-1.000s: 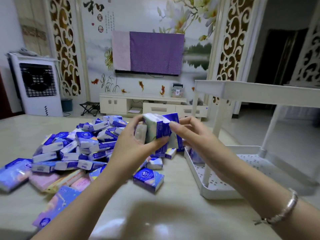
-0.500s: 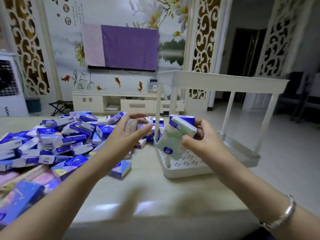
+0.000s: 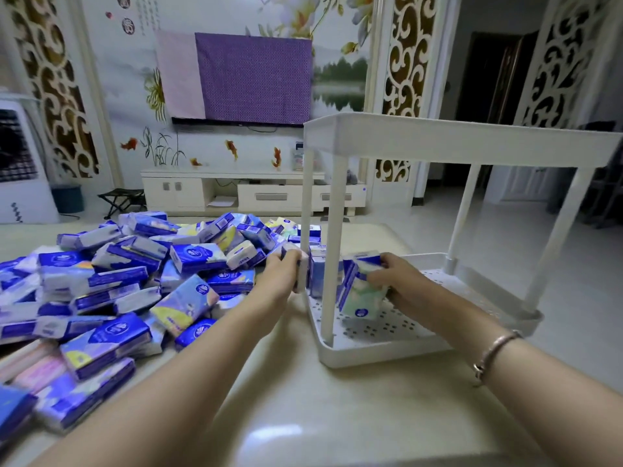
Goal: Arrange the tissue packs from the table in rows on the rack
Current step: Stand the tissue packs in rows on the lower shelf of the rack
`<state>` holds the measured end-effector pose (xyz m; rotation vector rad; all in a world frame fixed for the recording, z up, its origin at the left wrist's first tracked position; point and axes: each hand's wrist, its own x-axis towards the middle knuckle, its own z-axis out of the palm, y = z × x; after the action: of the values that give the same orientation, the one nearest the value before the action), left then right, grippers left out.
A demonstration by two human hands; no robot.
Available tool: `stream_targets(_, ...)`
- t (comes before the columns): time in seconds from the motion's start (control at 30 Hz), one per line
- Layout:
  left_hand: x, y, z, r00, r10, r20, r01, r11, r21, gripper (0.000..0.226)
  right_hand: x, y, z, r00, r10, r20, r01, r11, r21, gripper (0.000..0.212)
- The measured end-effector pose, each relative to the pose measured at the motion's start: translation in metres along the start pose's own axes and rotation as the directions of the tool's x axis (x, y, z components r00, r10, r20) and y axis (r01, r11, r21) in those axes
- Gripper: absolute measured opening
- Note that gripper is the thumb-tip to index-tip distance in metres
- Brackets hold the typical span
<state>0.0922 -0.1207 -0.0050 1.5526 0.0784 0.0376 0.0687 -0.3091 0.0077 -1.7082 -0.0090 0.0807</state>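
Note:
A big loose pile of blue-and-white tissue packs (image 3: 135, 281) covers the left half of the table. At the table's right end stands a white two-tier rack (image 3: 371, 355). My right hand (image 3: 401, 278) reaches into the lower shelf and grips a small stack of tissue packs (image 3: 362, 294), green and blue, tilted above the perforated floor. A blue pack (image 3: 317, 276) stands upright at the shelf's back left corner. My left hand (image 3: 281, 273) is closed on a pale tissue pack (image 3: 301, 274) held against the rack's left rim.
The rack's top shelf (image 3: 455, 139) and its near left post (image 3: 332, 264) stand over and in front of my right hand. Bare glossy table (image 3: 303, 416) lies in front of me. Beyond the table are a white TV cabinet (image 3: 236, 193) and an air cooler (image 3: 20, 170).
Both hands have moved forward and down. The right hand carried its packs under the top shelf into the lower tier, and the left hand brought its pale pack to the rack's left rim.

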Motion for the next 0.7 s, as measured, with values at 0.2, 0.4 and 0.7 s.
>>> stream_targets(0.2,0.013,0.002,0.021,1.000,-0.029,0.001,0.029,0.995,-0.100,0.025,0.033,0.014,0.018,0.997,0.068,0.021,-0.067,0.997,-0.032,0.038)
stream_targets(0.4,0.028,-0.008,0.030,0.998,-0.058,0.040,0.062,0.992,-0.111,0.044,0.039,0.019,0.027,0.995,0.088,0.054,-0.090,0.995,0.041,0.060)
stream_targets(0.7,0.084,-0.055,0.020,0.994,-0.069,0.085,0.058,0.990,0.131,0.045,0.033,0.016,0.031,0.980,0.074,0.186,-0.056,0.993,-0.100,0.049)
